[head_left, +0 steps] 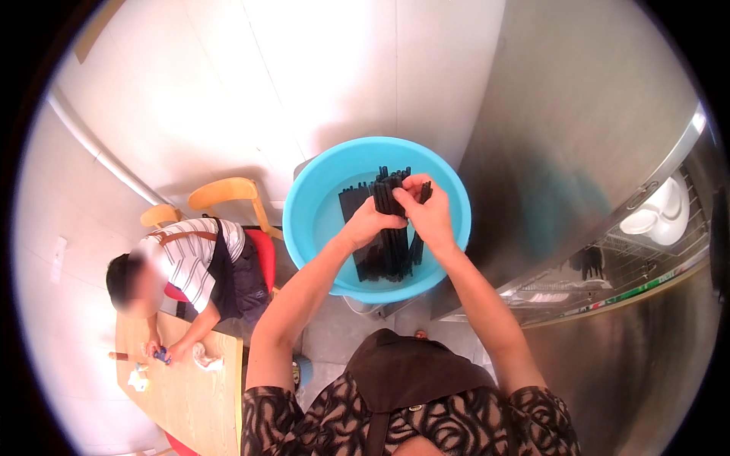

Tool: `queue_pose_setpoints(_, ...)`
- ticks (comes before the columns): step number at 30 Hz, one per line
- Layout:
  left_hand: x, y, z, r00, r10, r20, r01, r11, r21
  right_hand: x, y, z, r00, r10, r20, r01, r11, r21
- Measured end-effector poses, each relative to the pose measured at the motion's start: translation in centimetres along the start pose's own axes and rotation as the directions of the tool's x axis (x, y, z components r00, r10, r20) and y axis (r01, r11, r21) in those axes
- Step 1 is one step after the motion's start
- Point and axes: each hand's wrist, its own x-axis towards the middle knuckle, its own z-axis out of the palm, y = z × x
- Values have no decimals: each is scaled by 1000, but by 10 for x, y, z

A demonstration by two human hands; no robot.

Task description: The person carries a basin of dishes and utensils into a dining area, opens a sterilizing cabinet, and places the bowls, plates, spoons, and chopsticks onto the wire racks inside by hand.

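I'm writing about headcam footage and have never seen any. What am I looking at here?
There is no machine. This single picture comes from a camera worn on a person's head, looking forward and down, so the bare arms reaching in are the wearer's own. The left hand grips a bundle of black sticks; the right hand holds a few sticks beside it. Below is a blue basin, with more sticks in it. At the picture's left, another person sits at a wooden table.
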Motion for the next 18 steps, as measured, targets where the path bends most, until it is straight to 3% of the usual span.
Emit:
queue_pose_setpoints(2,-1,1,1,1000,1,-10,-1,1000,-10,0,-2,-1,999,40,0,-40,997,62)
queue_pose_setpoints(5,-1,2,4,999,12,-37,-14,999,-50,-2,-8,-6,999,49,-1,-49,998,-29)
queue_pose_setpoints(7,-2,3,6,998,21,-58,-25,997,-79,-3,-12,-10,972,232,20,-232,958,170)
queue_pose_setpoints(10,-1,5,8,997,67,-29,-69,994,-88,0,-4,-14,973,230,14,-227,948,223)
queue_pose_setpoints(11,-1,6,7,1000,17,-25,-19,996,-91,2,1,-17,974,227,11,-224,949,223)
queue_pose_setpoints(14,-1,4,4,999,-32,-8,30,993,-116,7,8,-26,993,108,-39,-94,960,262)
queue_pose_setpoints(16,-1,3,3,1000,-28,6,29,990,-138,8,1,-28,959,272,75,-281,896,343)
queue_pose_setpoints(18,1,4,2,992,43,117,-36,998,-60,4,-11,-22,951,283,127,-307,914,266)
